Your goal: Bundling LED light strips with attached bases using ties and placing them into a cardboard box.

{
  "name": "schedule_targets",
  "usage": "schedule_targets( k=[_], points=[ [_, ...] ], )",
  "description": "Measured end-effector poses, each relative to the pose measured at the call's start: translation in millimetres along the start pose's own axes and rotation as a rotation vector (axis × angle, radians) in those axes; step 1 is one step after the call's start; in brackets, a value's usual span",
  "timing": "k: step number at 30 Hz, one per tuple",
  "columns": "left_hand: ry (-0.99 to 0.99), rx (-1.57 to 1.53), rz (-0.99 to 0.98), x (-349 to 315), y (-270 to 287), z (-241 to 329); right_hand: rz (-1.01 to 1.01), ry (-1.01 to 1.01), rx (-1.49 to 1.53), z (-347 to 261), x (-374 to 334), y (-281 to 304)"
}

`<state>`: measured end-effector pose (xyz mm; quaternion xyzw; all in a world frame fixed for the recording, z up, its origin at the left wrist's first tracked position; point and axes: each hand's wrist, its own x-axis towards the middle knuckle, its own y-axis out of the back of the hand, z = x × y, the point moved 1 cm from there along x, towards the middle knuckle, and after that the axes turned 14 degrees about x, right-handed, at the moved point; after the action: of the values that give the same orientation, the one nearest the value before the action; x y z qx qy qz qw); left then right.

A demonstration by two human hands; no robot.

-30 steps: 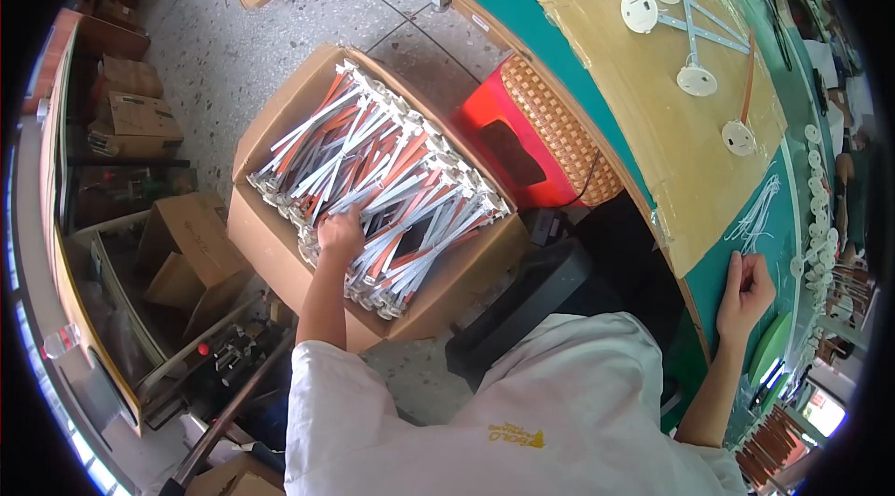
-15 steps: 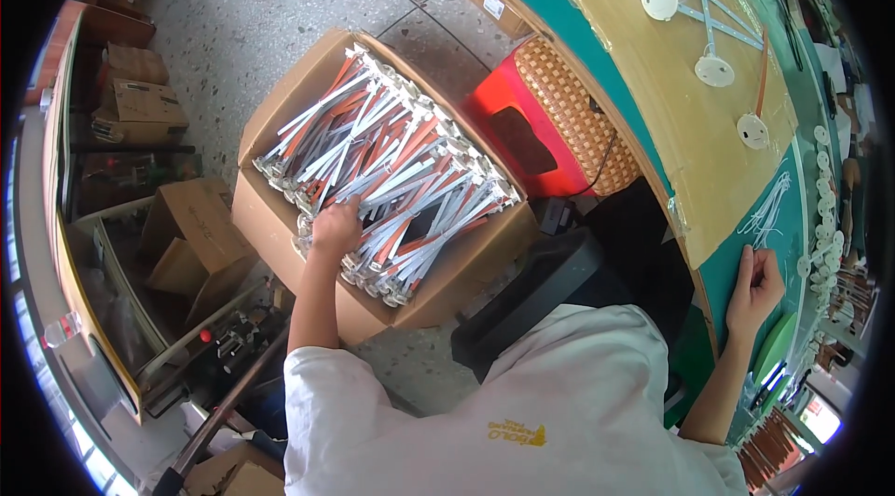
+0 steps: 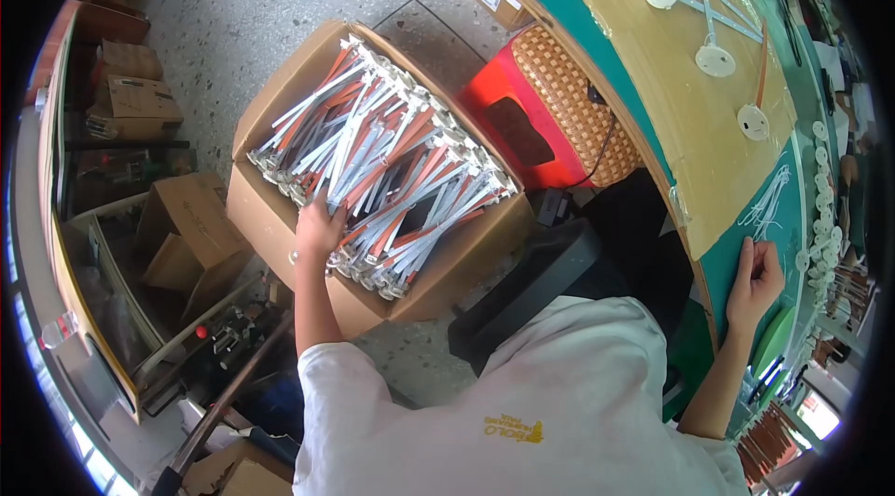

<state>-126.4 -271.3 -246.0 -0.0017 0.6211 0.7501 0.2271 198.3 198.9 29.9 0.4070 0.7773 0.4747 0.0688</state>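
Observation:
My left hand is at the near left edge of an open cardboard box, its fingers closed around some flat strips with round white ends. These belong to a dense criss-crossed pile of silver, white and orange-brown strips inside the box. A white disc end shows beside my left wrist. On the green bench at the right, my right hand rests with its fingers curled together; whatever may be between them is hidden. Just beyond its fingertips lies a loose bunch of thin white ties.
A tan cardboard sheet covers part of the bench, with several round-ended strips on it. White discs line the bench's far right. A red stool with a woven top stands beside the box. Other cartons are at the left.
My left hand has drawn back toward me and slightly left, pulling strips to the box's edge. My right hand has stayed nearly still. The whole view has shifted slightly.

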Motion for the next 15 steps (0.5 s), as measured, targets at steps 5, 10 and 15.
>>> schedule_targets(
  k=[5,10,15],
  points=[
    [0.189,-0.229,-0.002,-27.7,6.0,1.1,0.0,0.01,0.012,1.2,-0.5,1.2],
    [0.037,-0.19,-0.258,-73.7,-9.5,23.6,0.021,0.004,-0.011,-1.6,-1.0,-0.1],
    [0.1,-0.404,-0.076,-118.1,-11.4,45.1,0.055,0.125,0.035,-7.2,1.1,-5.3]
  ],
)
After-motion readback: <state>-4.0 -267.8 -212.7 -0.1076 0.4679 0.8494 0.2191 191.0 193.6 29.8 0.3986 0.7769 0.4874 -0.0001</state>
